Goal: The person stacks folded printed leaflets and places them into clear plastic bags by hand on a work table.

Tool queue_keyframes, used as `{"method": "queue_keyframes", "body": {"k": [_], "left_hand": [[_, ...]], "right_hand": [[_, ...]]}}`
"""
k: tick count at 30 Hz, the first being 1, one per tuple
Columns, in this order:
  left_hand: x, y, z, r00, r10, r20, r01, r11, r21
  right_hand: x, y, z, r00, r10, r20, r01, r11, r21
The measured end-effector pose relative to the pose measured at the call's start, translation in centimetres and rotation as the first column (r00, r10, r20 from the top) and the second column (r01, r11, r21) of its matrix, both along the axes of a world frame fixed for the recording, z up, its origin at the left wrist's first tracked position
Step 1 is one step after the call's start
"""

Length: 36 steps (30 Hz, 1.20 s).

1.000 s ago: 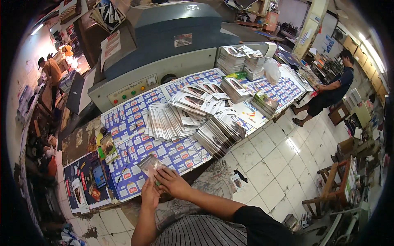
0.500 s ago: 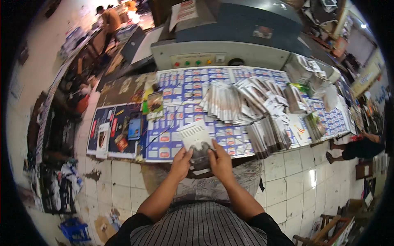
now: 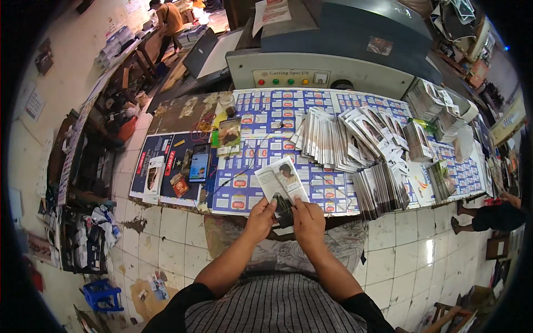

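Note:
In front of my body, just over the table's near edge, I hold a folded leaflet [image 3: 272, 183] at its lower end. My left hand [image 3: 260, 222] is closed on its left side, thumb on top. On the right side my right hand [image 3: 308, 223] pinches it the same way. Two panels fan apart at the top, one with text and one with a picture of a person; whether they are one sheet or two I cannot tell. Right of my hands lie a fanned row of similar leaflets [image 3: 325, 139] and a standing bunch of leaflets [image 3: 380, 191].
A blue-and-white printed sheet covers the table [image 3: 244, 191]. At the left lie a phone [image 3: 199, 166] and a small red packet [image 3: 179, 185]. A grey machine [image 3: 344, 44] with coloured buttons stands behind. More leaflet stacks [image 3: 419, 141] are at right. A co-worker [image 3: 168, 25] stands far left.
The leaflet's top has spread into two panels, and a picture panel now shows on the right. Both hands keep their grip. The whole view has shifted a little.

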<state>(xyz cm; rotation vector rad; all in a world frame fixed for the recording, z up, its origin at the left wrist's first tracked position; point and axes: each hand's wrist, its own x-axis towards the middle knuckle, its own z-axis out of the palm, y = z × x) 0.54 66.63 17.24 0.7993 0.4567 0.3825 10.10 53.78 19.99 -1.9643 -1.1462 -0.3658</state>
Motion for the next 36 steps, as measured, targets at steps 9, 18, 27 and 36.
{"method": "queue_keyframes", "body": {"k": [9, 18, 27, 36], "left_hand": [[-0.3, 0.4, -2.0, 0.998, -0.061, 0.013, 0.062, 0.997, -0.042], [-0.4, 1.4, -2.5, 0.992, -0.063, 0.108, 0.099, 0.923, -0.372], [-0.4, 5.1, -4.2, 0.976, 0.162, -0.149, -0.131, 0.972, 0.197], [2.6, 5.4, -6.7, 0.761, 0.583, -0.286, 0.392, -0.061, 0.918]], "right_hand": [[2.0, 0.1, 0.2, 0.99, -0.026, 0.14, 0.029, 0.999, -0.018], [0.3, -0.4, 0.9, 0.988, 0.143, -0.059, -0.141, 0.989, 0.045], [5.0, 1.4, -4.0, 0.472, 0.126, -0.873, 0.044, 0.985, 0.166], [8.5, 1.7, -11.6, 0.72, -0.195, -0.666, 0.089, 0.978, -0.19]]}}
